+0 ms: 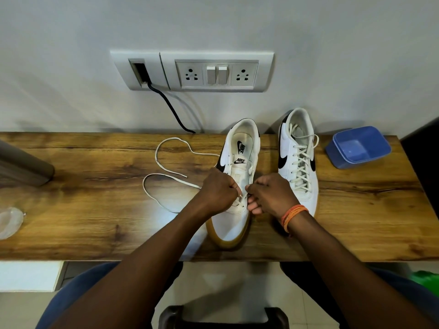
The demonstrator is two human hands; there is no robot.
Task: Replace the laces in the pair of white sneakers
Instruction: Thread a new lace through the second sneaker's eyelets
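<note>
Two white sneakers with black swooshes stand on the wooden table (95,210), toes toward me. The left sneaker (234,224) has a gum sole and mostly bare eyelets. A white lace (164,162) runs from its lowest eyelets and loops across the table to the left. My left hand (218,189) grips the lace at the shoe's left lower eyelets. My right hand (269,194), with an orange thread band at the wrist, pinches the lace at the right lower eyelets. The right sneaker (298,162) is fully laced and stands apart from both hands.
A blue plastic tub (358,147) sits at the table's right end near the wall. A clear plastic item (10,222) lies at the left edge, beside a grey slanted object (23,167). A black cable (173,110) hangs from the wall socket panel (213,72).
</note>
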